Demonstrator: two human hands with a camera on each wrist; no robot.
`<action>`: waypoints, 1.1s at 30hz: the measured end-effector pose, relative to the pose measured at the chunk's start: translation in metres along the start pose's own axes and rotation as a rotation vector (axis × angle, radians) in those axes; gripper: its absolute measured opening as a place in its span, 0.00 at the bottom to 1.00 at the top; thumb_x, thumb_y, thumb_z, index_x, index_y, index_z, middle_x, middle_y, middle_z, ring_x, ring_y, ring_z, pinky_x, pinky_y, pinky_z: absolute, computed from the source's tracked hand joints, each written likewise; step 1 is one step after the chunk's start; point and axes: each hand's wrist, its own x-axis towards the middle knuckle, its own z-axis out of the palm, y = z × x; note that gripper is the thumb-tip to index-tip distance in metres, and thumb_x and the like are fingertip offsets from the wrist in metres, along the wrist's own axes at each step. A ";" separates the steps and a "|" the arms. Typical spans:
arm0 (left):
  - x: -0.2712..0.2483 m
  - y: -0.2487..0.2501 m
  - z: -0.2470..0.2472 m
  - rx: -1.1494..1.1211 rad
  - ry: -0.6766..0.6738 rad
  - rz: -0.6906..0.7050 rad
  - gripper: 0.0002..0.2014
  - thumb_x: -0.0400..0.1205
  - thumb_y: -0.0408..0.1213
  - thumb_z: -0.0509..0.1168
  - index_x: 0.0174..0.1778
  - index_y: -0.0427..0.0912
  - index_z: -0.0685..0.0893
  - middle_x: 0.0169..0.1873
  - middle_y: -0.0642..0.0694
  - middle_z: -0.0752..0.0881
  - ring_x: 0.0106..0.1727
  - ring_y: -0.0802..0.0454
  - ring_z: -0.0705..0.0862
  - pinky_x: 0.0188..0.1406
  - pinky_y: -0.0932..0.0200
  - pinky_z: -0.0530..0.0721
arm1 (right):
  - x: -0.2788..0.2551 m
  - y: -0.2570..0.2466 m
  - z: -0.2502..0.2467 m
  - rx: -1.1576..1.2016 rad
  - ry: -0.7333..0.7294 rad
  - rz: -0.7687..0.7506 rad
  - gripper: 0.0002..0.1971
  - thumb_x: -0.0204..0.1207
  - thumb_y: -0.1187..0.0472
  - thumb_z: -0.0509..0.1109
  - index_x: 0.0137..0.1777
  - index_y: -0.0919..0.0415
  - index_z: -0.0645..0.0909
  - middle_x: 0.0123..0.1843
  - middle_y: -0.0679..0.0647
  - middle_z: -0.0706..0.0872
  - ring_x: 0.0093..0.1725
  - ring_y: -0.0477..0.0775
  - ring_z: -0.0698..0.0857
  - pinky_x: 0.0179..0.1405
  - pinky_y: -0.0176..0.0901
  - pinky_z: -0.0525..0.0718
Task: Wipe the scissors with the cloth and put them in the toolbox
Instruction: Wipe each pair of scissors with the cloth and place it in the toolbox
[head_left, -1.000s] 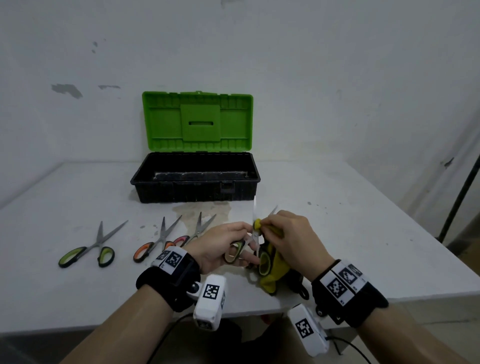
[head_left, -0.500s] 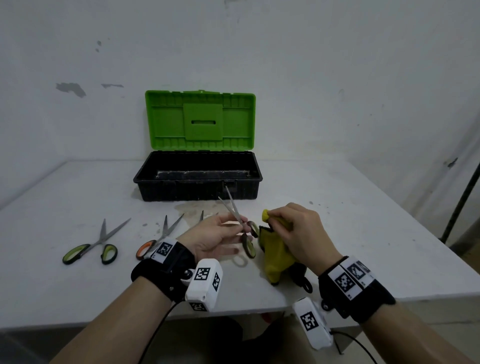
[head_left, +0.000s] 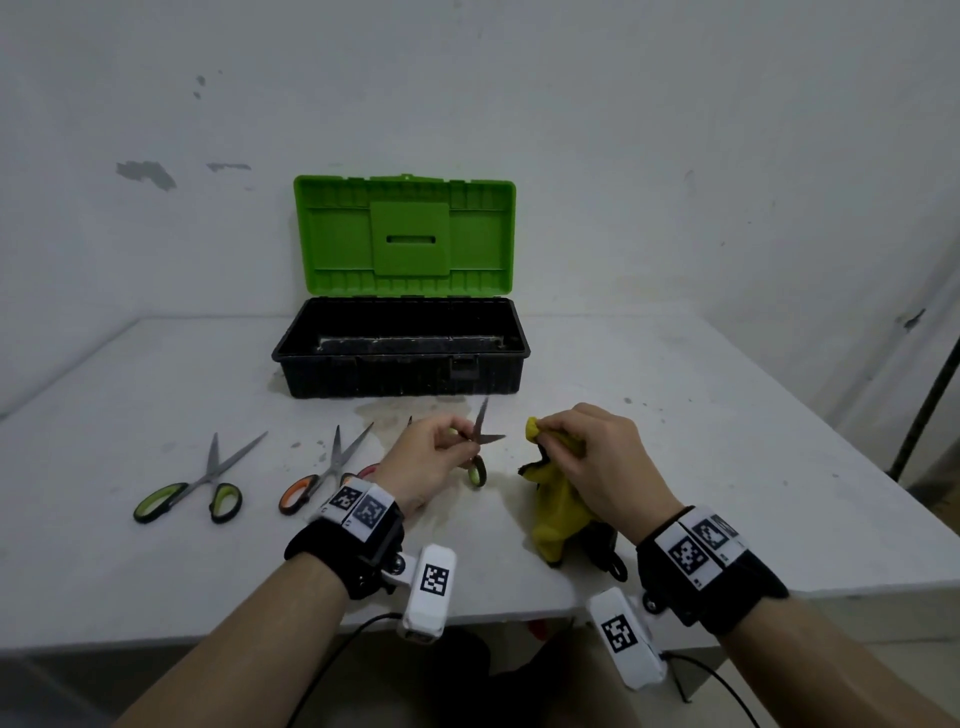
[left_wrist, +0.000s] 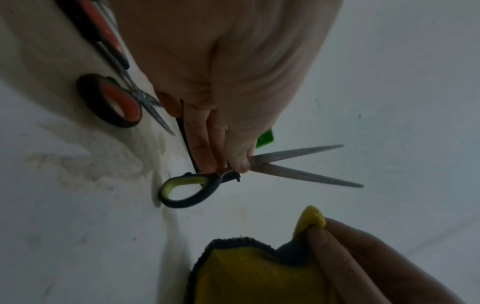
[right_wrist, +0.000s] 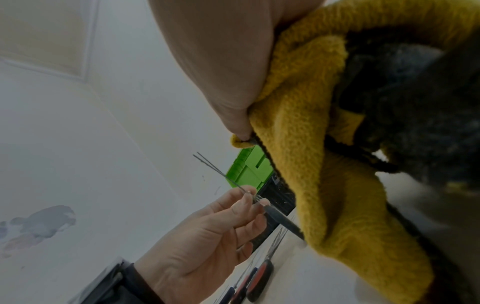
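Note:
My left hand (head_left: 434, 452) pinches a pair of green-handled scissors (head_left: 480, 434) near the pivot, above the table in front of the toolbox. Their blades (left_wrist: 301, 164) stand spread apart and one handle loop (left_wrist: 182, 190) hangs below my fingers. My right hand (head_left: 587, 457) grips a yellow cloth (head_left: 558, 514) just right of the scissors, apart from them; the cloth (right_wrist: 324, 164) hangs down to the table. The black toolbox (head_left: 400, 371) stands behind with its green lid (head_left: 405, 234) up.
On the table to the left lie green-handled scissors (head_left: 192, 488) and orange-handled scissors (head_left: 322, 473); a red-handled pair (head_left: 366, 472) is partly hidden behind my left wrist. A wall stands close behind the toolbox. A dark pole (head_left: 924, 405) leans at the far right.
The cloth has come off the scissors. My left hand moved the scissors left and away from the cloth, and their blades now stand spread; my right hand keeps the cloth.

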 end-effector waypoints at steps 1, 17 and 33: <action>0.001 -0.001 0.000 0.014 0.009 0.007 0.04 0.82 0.30 0.71 0.49 0.43 0.86 0.43 0.41 0.92 0.41 0.53 0.88 0.51 0.57 0.84 | 0.000 0.000 0.000 0.000 0.001 0.000 0.05 0.78 0.58 0.74 0.51 0.51 0.90 0.43 0.44 0.85 0.44 0.44 0.84 0.44 0.36 0.82; 0.003 0.013 -0.011 0.257 0.076 0.117 0.08 0.89 0.44 0.58 0.48 0.47 0.77 0.42 0.50 0.88 0.41 0.54 0.88 0.41 0.61 0.79 | 0.006 -0.004 -0.006 0.009 0.029 0.065 0.07 0.82 0.57 0.69 0.55 0.53 0.87 0.50 0.45 0.88 0.47 0.40 0.81 0.49 0.23 0.71; -0.013 0.000 0.001 -0.146 -0.143 -0.108 0.08 0.84 0.29 0.69 0.47 0.37 0.74 0.29 0.46 0.75 0.18 0.55 0.66 0.18 0.63 0.65 | 0.007 -0.015 -0.007 0.302 -0.235 0.303 0.06 0.80 0.51 0.68 0.54 0.47 0.77 0.45 0.47 0.85 0.41 0.44 0.82 0.40 0.41 0.80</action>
